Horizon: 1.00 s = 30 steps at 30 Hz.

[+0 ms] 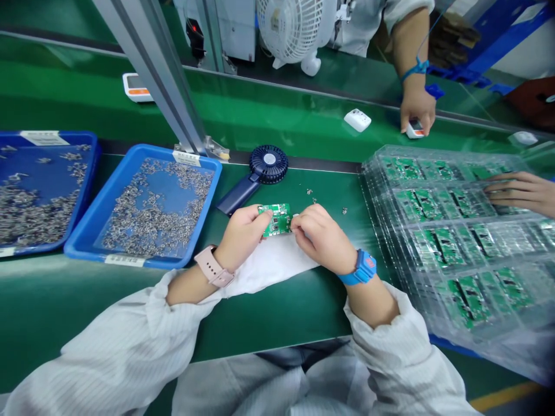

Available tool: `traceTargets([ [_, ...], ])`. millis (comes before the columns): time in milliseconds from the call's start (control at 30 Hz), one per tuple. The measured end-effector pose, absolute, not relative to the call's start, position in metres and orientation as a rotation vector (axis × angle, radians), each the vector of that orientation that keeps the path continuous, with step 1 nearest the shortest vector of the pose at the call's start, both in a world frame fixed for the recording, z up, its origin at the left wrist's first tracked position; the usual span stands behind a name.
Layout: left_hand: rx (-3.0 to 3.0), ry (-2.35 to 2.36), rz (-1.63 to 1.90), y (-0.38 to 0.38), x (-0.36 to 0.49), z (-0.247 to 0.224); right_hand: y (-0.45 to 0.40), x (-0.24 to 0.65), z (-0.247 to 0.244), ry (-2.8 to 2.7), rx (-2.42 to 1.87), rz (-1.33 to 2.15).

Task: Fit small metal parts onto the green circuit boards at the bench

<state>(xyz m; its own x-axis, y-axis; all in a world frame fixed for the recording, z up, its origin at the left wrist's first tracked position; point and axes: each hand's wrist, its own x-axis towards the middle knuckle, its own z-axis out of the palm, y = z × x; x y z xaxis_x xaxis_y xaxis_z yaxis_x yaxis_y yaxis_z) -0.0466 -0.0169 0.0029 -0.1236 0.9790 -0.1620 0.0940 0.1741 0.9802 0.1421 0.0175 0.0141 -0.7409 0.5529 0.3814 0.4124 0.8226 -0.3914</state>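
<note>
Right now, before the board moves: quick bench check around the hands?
1. Green circuit board held in the left hand, right hand at its edge: ok.
2. Components on the board's hidden side: cannot tell.
3. Loose metal parts on the green mat beside the board: not ok.
4. Blue tray of small metal parts sitting flat on the mat: ok.
5. Another person's hand on the clear plastic tray stack: not ok.

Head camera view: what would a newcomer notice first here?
The eye goes first to the centre, where the left hand and right hand hold a green circuit board between them over a white cloth. To the left, a bright blue tray holds a heap of small metal parts. To the right, stacked clear plastic trays hold rows of green boards.
</note>
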Motion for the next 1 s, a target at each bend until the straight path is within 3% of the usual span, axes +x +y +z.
traceTargets([
  [567, 1.182, 1.475, 1.105, -0.016, -0.045, 0.003, 0.015, 0.139, 0.009, -2.615, -0.752, 0.21],
  [767, 1.103, 1.462, 1.139, -0.017, -0.047, 0.0, 0.019, 0.147, 0.011, -2.503, -0.776, 0.374],
  [1000, 1.073, 1.435, 1.153, -0.015, -0.047, 0.0, 0.018, 0.151, 0.019, -2.366, -0.828, 0.32],
])
